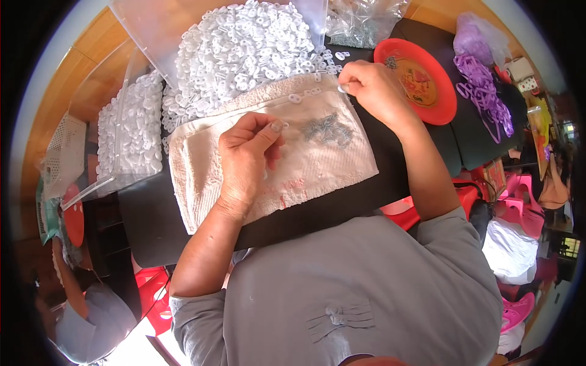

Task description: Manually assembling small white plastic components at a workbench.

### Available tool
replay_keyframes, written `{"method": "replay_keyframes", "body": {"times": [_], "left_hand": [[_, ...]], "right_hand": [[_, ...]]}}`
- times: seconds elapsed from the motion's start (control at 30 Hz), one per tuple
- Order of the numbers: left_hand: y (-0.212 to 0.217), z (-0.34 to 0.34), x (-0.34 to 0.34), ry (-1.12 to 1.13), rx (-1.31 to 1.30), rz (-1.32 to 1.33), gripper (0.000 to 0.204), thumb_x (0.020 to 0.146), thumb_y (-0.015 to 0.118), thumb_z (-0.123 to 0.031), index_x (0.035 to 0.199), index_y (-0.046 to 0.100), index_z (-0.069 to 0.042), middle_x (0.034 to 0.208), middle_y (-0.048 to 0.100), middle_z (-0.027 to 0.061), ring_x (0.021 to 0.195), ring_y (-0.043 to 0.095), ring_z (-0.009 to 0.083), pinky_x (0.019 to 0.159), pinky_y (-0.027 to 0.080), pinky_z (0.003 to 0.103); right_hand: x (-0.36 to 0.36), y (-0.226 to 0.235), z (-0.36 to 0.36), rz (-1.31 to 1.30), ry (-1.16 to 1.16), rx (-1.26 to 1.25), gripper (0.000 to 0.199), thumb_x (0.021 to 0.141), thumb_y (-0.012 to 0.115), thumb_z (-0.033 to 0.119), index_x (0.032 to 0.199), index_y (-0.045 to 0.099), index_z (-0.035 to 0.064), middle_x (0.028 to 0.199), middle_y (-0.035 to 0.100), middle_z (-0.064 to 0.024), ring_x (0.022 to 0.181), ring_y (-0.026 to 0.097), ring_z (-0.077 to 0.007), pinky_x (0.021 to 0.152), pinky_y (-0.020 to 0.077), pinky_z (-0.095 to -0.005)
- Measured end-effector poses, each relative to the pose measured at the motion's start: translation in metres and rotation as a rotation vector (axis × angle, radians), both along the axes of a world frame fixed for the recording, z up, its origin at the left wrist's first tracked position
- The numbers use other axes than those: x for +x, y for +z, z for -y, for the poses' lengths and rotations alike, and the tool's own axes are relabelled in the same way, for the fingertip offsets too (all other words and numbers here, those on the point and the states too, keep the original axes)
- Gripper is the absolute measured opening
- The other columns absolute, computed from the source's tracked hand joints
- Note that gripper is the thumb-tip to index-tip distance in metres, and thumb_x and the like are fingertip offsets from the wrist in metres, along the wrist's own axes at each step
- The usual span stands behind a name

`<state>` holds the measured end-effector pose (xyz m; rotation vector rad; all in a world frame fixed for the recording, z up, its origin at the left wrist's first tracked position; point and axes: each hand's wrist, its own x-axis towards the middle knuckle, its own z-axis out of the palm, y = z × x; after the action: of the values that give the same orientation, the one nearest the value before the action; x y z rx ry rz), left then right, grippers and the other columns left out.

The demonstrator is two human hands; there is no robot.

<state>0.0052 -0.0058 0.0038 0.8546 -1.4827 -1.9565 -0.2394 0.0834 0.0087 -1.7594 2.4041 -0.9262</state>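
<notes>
A pale pink towel [317,165] lies spread over a black board in front of me. My left hand [247,160] rests on the towel, thumb and forefinger pinched together; whatever is between them is too small to make out. My right hand [372,88] hovers at the towel's far right corner, fingertips pinched on a small white plastic piece. A little heap of tiny grey metal parts [329,129] lies on the towel between my hands. A big pile of white plastic rings [244,49] sits just beyond the towel, with a few loose ones [305,93] on its edge.
A clear tray of white pieces [131,131] stands at the left. A red plate [427,82] sits at the right, with purple bands [482,91] and a clear bag [360,21] beyond. Red stools and another person are low at the left.
</notes>
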Motion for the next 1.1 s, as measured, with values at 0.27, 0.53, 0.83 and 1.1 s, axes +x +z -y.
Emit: {"method": "replay_keyframes", "body": {"times": [0.27, 0.53, 0.83, 1.1], "left_hand": [[0.0, 0.001, 0.002, 0.045, 0.019, 0.003, 0.01, 0.091, 0.061, -0.008, 0.091, 0.063, 0.001, 0.071, 0.06, 0.0048, 0.053, 0.051, 0.0094, 0.046, 0.039, 0.023], [0.0, 0.001, 0.0, 0.018, 0.081, -0.033, 0.01, 0.091, 0.061, -0.01, 0.09, 0.062, -0.001, 0.069, 0.06, 0.0029, 0.051, 0.049, 0.0075, 0.044, 0.038, 0.022], [-0.001, -0.001, 0.003, -0.015, 0.026, -0.062, 0.012, 0.092, 0.06, -0.012, 0.093, 0.062, 0.0, 0.072, 0.061, 0.004, 0.055, 0.052, 0.0096, 0.046, 0.039, 0.023], [0.005, -0.002, 0.006, -0.006, -0.017, -0.064, 0.014, 0.091, 0.059, -0.014, 0.092, 0.061, 0.0, 0.072, 0.061, 0.0043, 0.054, 0.053, 0.0094, 0.045, 0.04, 0.023]], "right_hand": [[-0.003, -0.009, 0.002, -0.167, 0.019, 0.103, 0.012, 0.077, 0.064, 0.006, 0.088, 0.064, 0.0074, 0.082, 0.063, -0.0065, 0.077, 0.062, -0.0268, 0.07, 0.0465, -0.0395], [-0.012, -0.013, 0.008, -0.007, 0.052, -0.003, 0.008, 0.086, 0.063, 0.011, 0.091, 0.066, 0.0054, 0.08, 0.064, -0.0053, 0.073, 0.061, -0.0186, 0.065, 0.0448, -0.032], [0.059, 0.02, 0.005, 0.904, 0.258, 0.1, 0.019, 0.091, 0.061, 0.02, 0.091, 0.064, 0.0014, 0.076, 0.062, -0.0012, 0.065, 0.057, -0.0089, 0.057, 0.0373, -0.0214], [0.074, 0.03, 0.01, 0.909, 0.251, 0.127, 0.019, 0.091, 0.059, 0.018, 0.093, 0.064, 0.0004, 0.076, 0.062, -0.0013, 0.064, 0.057, -0.0083, 0.056, 0.0369, -0.0211]]}}
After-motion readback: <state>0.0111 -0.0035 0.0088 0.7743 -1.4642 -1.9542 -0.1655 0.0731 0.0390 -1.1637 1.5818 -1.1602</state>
